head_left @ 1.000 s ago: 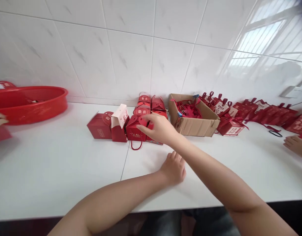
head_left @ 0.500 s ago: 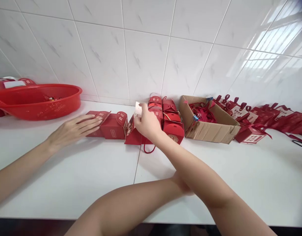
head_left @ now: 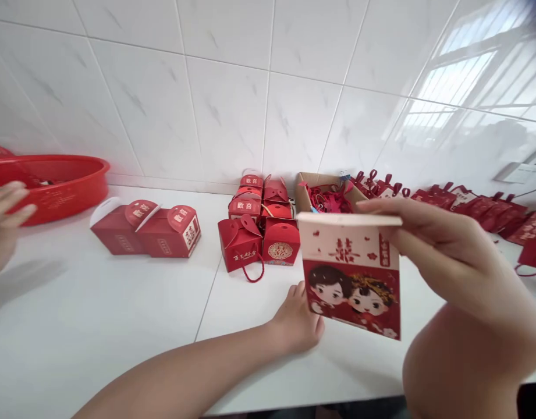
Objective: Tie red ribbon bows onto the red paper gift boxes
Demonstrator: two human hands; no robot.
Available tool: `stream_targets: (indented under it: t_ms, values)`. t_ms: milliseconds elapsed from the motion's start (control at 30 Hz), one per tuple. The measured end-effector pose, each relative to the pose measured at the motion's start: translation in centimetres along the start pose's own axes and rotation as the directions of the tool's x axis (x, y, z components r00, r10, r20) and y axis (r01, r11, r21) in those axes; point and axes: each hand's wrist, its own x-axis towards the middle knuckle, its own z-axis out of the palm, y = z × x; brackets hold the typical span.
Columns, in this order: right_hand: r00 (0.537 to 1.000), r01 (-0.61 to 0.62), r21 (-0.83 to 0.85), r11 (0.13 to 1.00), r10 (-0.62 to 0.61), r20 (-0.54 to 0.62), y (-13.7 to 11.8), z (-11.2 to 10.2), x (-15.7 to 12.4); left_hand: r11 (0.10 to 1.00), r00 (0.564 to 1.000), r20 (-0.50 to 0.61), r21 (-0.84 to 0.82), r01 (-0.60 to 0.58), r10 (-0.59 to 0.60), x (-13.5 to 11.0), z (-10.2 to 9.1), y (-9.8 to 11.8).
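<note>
My right hand [head_left: 460,262] holds up a red-and-white paper gift box [head_left: 350,285] by its upper right side, fingers over the top and thumb in front. A cartoon couple and a red double-happiness sign show on its front. My left hand [head_left: 296,323] rests on the white counter with curled fingers, partly behind the held box; its palm is hidden. Just beyond it stand a red gift box with a cord loop [head_left: 239,241] and one with a round gold emblem [head_left: 281,244]. Another person's hand [head_left: 3,224] hovers at the left edge, blurred, fingers spread.
Two joined-looking red boxes [head_left: 167,233] stand left of centre. Behind them at left is a red plastic basket [head_left: 75,195]. A cardboard box [head_left: 301,195] of red ribbons stands against the tiled wall. Several looped red boxes [head_left: 437,201] line the right side.
My right hand has lifted a gift box from the group and brought it closer and to the right. The other person's hand has left the red boxes and moved left. The view has shifted right.
</note>
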Motion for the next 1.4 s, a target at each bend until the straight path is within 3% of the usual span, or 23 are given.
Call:
stream_targets:
  t_ms: [67, 133, 167, 233, 300, 333, 367, 467, 500, 567, 633, 667, 767, 833, 900, 1000, 1067, 1133, 1200, 1233, 1300, 1400]
  values:
    - [0.987, 0.064, -0.141, 0.988, -0.042, 0.157, 1.0, -1.5, -0.8, 0.995, 0.998, 0.0, -0.073, 0.063, -0.063, -0.1, -0.9, -0.8]
    - [0.962, 0.132, -0.208, 0.969, -0.074, 0.262, 1.7, -2.3, -1.0, 0.945, 0.987, -0.017, -0.292, 0.148, -0.16, 0.2, -1.5, -1.5]
    - [0.951, 0.143, -0.23, 0.963, -0.069, 0.302, 1.9, -2.4, -0.8, 0.873, 0.976, -0.025, -0.453, 0.18, -0.214, 0.6, -1.8, -1.8]
    - [0.919, 0.128, -0.263, 0.956, -0.015, 0.394, 2.3, -2.3, 0.0, 0.607, 0.939, -0.031, -0.77, 0.196, -0.343, 1.4, -2.5, -2.1]
    - [0.858, 0.105, -0.232, 0.967, 0.03, 0.512, 3.1, -1.9, 1.2, 0.334, 0.885, -0.055, -0.935, 0.116, -0.462, 2.1, -3.8, -2.3]
    - [0.822, 0.094, -0.173, 0.98, 0.022, 0.569, 3.7, -1.7, 1.9, 0.291, 0.859, -0.112, -0.956, 0.045, -0.5, 2.4, -4.9, -2.4]
    - [0.789, 0.082, -0.092, 0.992, -0.009, 0.614, 4.5, -1.5, 2.5, 0.323, 0.838, -0.195, -0.946, -0.023, -0.509, 2.7, -6.2, -2.3]
    - [0.725, -0.012, 0.171, 0.985, -0.109, 0.68, 7.9, -1.1, 4.3, 0.587, 0.788, -0.484, -0.785, -0.198, -0.381, 3.7, -11.2, -1.2]
    - [0.714, -0.062, 0.223, 0.973, -0.113, 0.691, 9.3, -1.0, 4.8, 0.691, 0.811, -0.502, -0.7, -0.179, -0.299, 4.1, -13.0, -0.5]
    - [0.705, -0.178, 0.339, 0.924, -0.121, 0.699, 12.0, -0.4, 5.6, 0.844, 0.892, -0.378, -0.536, 0.009, -0.249, 5.2, -16.3, 1.0]
    - [0.716, -0.238, 0.434, 0.869, -0.145, 0.683, 14.5, 0.6, 6.1, 0.889, 0.913, -0.294, -0.438, 0.134, -0.282, 6.5, -18.5, 2.4]
    - [0.726, -0.258, 0.465, 0.847, -0.148, 0.671, 15.5, 1.0, 6.2, 0.902, 0.906, -0.323, -0.413, 0.126, -0.274, 7.2, -19.0, 2.9]
    - [0.737, -0.318, 0.454, 0.832, -0.083, 0.671, 17.7, 2.1, 6.5, 0.918, 0.856, -0.435, -0.382, 0.104, -0.278, 9.1, -18.9, 3.6]
    - [0.722, -0.344, 0.39, 0.854, -0.024, 0.691, 18.1, 2.2, 6.5, 0.921, 0.851, -0.42, -0.35, 0.169, -0.316, 10.1, -17.7, 3.3]
    - [0.711, -0.328, 0.302, 0.895, 0.023, 0.703, 17.7, 1.8, 6.4, 0.93, 0.895, -0.284, -0.236, 0.281, -0.343, 10.7, -16.5, 3.0]
    - [0.73, -0.267, 0.152, 0.952, 0.096, 0.677, 16.2, 0.6, 6.1, 0.931, 0.933, 0.046, -0.07, 0.358, -0.356, 11.3, -15.4, 2.8]
    - [0.761, -0.252, 0.107, 0.962, 0.128, 0.636, 15.4, -0.3, 5.8, 0.933, 0.936, 0.074, -0.083, 0.351, -0.345, 11.6, -15.3, 2.7]
    - [0.842, -0.258, 0.117, 0.959, 0.164, 0.514, 15.1, -0.8, 5.6, 0.934, 0.931, -0.095, -0.1, 0.344, -0.353, 11.9, -15.5, 2.3]
    - [0.943, -0.26, 0.138, 0.956, 0.221, 0.249, 15.6, -0.8, 5.6, 0.93, 0.898, -0.243, -0.075, 0.36, -0.367, 12.2, -15.5, 1.6]
    - [0.964, -0.261, 0.147, 0.954, 0.249, 0.098, 16.0, -0.5, 5.7, 0.928, 0.888, -0.274, -0.06, 0.368, -0.37, 12.4, -15.5, 1.2]
    - [0.95, -0.281, 0.152, 0.948, 0.297, -0.094, 17.0, 0.5, 6.0, 0.927, 0.89, -0.261, -0.071, 0.369, -0.375, 12.7, -15.0, 0.4]
    - [0.927, -0.364, 0.07, 0.929, 0.368, -0.069, 18.4, 2.0, 6.4, 0.919, 0.913, -0.138, -0.153, 0.362, -0.383, 13.3, -14.0, -0.1]
